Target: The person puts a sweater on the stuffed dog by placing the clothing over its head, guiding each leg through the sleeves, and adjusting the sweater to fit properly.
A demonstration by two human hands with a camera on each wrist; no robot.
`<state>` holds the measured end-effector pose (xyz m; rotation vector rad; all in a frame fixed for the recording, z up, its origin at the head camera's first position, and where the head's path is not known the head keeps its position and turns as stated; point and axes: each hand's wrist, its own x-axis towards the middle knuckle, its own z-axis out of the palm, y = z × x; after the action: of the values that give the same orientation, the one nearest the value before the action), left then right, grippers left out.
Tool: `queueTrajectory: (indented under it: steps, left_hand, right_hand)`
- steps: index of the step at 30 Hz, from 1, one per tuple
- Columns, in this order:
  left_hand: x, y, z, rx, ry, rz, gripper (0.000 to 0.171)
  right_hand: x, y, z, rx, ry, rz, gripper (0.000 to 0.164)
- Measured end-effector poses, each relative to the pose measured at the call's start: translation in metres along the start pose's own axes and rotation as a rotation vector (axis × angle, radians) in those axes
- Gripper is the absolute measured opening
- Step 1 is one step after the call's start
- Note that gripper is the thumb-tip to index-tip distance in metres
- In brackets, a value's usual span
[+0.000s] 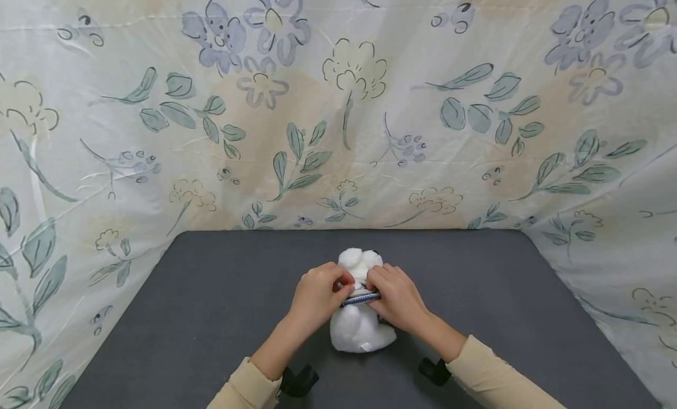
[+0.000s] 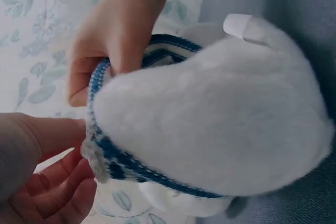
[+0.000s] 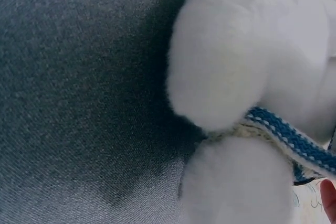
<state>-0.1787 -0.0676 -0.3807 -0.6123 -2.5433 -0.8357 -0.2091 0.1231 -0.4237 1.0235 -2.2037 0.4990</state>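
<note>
A white plush toy (image 1: pixel 355 329) sits upright on the dark table, its back with a sewn tag towards me. Around its neck runs a blue-and-white knitted collar (image 1: pixel 361 299). My left hand (image 1: pixel 317 294) pinches the collar's pale edge between thumb and fingers, as the left wrist view shows on the knit (image 2: pixel 121 161). Opposite it, my right hand (image 1: pixel 398 296) grips the collar's other side, with the thumb inside the band. The right wrist view shows the plush body (image 3: pixel 220 56) and only a fingertip of that hand. The toy's front is hidden.
The dark grey table (image 1: pixel 222 303) extends to both sides of the toy. A floral cloth (image 1: pixel 370 162) hangs behind it and along the sides. Black wrist mounts (image 1: pixel 299 381) show below both forearms, near the cream sleeves (image 1: pixel 248 385).
</note>
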Motion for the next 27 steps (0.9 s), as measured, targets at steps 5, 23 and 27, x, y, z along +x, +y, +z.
queueTrajectory:
  steps: [5,23,27]
  left_hand:
    - [0.003,0.0,0.001,-0.012,-0.099,-0.05,0.011]
    - [0.01,0.003,-0.001,0.075,-0.247,-0.099,0.006]
    - [0.009,0.001,0.001,0.081,-0.21,-0.086,0.006]
  right_hand:
    - [-0.001,-0.001,0.0,0.0,-0.006,0.013,0.031]
    - [-0.002,-0.003,0.0,0.07,-0.006,0.008,0.031]
    - [-0.001,-0.004,-0.006,0.08,-0.047,0.008,0.032]
